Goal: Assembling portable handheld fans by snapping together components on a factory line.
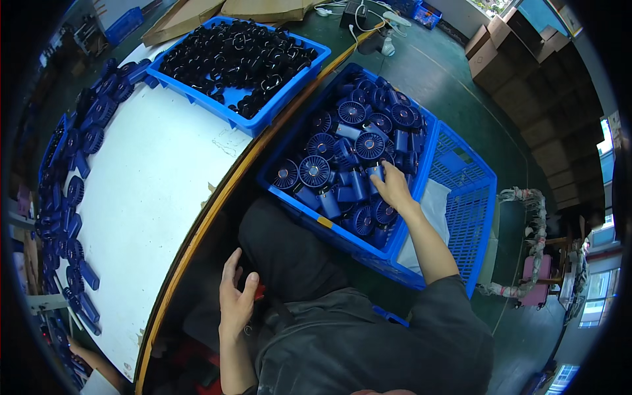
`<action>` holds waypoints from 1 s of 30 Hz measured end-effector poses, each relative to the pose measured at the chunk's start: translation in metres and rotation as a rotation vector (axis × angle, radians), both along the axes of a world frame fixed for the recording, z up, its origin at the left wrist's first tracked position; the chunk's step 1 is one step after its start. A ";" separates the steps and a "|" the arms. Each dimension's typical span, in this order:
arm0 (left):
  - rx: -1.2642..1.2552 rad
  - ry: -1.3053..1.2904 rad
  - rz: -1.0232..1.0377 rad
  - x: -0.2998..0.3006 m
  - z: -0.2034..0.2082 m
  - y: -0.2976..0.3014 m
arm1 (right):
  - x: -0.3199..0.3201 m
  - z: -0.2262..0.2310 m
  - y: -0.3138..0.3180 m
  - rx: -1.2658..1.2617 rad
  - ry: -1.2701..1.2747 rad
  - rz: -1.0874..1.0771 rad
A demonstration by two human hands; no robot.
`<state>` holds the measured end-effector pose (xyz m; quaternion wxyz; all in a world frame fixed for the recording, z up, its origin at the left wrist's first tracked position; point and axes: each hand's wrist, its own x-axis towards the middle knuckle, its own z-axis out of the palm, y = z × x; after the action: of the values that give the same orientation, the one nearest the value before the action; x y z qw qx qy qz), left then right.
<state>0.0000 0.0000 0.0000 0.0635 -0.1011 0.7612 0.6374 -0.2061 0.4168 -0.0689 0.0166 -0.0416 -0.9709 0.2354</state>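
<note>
Fan, right hand touching, left hand (half-spread)

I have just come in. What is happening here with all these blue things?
A person has the right hand in a blue crate heaped with dark blue handheld fans, its fingertips at one of them; whether it is gripped is hard to tell. The left hand is held half open over the lap. On the white table stands a blue tray of small black parts, and more fans lie along its left side.
</note>
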 end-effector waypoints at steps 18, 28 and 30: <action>0.045 -0.037 0.084 0.007 -0.026 -0.027 | 0.061 -0.106 0.114 -0.194 0.024 -0.601; 0.187 -0.059 0.171 0.016 -0.049 -0.015 | 0.060 -0.108 0.098 -0.089 0.137 -0.668; 0.198 -0.059 0.150 0.018 -0.049 -0.006 | 0.059 -0.108 0.100 -0.068 0.122 -0.661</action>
<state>0.0181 -0.0061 -0.0489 0.0477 -0.1696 0.6826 0.7092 -0.1467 0.5163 -0.1773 0.1487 -0.3403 -0.8938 0.2515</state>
